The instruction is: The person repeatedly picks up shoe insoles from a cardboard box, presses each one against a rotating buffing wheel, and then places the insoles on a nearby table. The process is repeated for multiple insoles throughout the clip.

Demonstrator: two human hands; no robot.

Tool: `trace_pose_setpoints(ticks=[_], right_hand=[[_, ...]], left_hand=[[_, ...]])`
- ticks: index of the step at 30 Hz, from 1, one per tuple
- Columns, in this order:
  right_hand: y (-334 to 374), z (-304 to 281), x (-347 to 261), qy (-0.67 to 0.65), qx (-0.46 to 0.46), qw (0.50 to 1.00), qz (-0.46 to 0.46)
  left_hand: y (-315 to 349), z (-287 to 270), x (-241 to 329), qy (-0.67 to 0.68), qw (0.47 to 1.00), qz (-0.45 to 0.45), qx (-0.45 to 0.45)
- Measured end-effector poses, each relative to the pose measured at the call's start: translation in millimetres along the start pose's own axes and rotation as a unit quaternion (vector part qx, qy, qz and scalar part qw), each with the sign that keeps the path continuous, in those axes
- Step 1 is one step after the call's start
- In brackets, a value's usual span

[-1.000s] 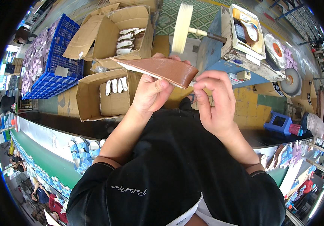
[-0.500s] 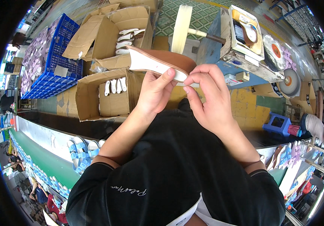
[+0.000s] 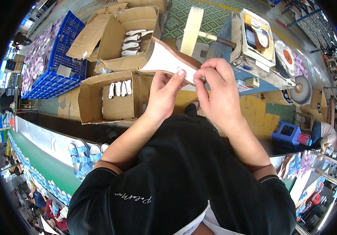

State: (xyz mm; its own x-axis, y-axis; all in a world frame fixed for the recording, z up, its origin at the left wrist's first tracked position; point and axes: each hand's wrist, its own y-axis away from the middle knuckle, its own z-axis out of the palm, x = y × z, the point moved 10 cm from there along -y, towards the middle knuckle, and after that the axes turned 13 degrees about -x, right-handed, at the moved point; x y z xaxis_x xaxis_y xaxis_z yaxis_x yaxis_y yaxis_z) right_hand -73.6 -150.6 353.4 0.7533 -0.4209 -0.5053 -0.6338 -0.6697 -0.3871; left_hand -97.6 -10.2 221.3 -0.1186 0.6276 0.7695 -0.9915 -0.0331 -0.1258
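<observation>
Both of my hands are at a shoe sole (image 3: 168, 59), white on the face toward me, with a brown edge and a wide end pointing up and to the left. My left hand (image 3: 166, 92) grips it from below, thumb pressed on the white face and the other fingers behind it. At the narrow right end, my right hand (image 3: 217, 88) has its thumb and fingertips pinched together on the sole's rim. Whether a small scrap sits between those fingertips is hidden.
Cardboard boxes (image 3: 83, 100) with white soles stand ahead on the left, beside a blue crate (image 3: 64, 58) of lilac sandals. A pale polishing wheel (image 3: 192, 31) and a grey wheel (image 3: 300, 90) project from the machine ahead. Behind me runs a green conveyor (image 3: 43, 152) with blue sandals.
The sole has been tilted so more of its white face shows and its brown top is turned away. My right fingertips have closed in on its narrow end.
</observation>
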Motion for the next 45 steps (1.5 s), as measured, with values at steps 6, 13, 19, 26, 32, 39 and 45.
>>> trace_pose_setpoints(ticks=[6,13,19,26,32,39,45], right_hand=[[6,5,17,-0.055,0.026,0.998,0.030],[28,42,78,-0.399,0.077,0.894,0.190],[36,58,74,-0.473,0.054,0.866,0.155],[41,46,56,-0.486,0.059,0.864,0.117],[43,17,35,-0.358,0.029,0.932,0.055],[45,-18,22,-0.267,0.083,0.960,-0.017],[45,-39,21,-0.266,0.062,0.960,-0.057]], left_hand=[[-1,1,-1,0.000,1.000,0.001,-0.024],[0,3,0,0.009,0.999,0.006,-0.039],[0,11,-5,0.072,0.994,0.000,-0.077],[-1,17,0,0.084,0.991,0.027,-0.104],[-1,29,13,0.042,0.992,0.031,-0.117],[-4,35,17,0.042,0.990,0.057,-0.125],[2,7,24,-0.142,0.983,0.060,-0.096]])
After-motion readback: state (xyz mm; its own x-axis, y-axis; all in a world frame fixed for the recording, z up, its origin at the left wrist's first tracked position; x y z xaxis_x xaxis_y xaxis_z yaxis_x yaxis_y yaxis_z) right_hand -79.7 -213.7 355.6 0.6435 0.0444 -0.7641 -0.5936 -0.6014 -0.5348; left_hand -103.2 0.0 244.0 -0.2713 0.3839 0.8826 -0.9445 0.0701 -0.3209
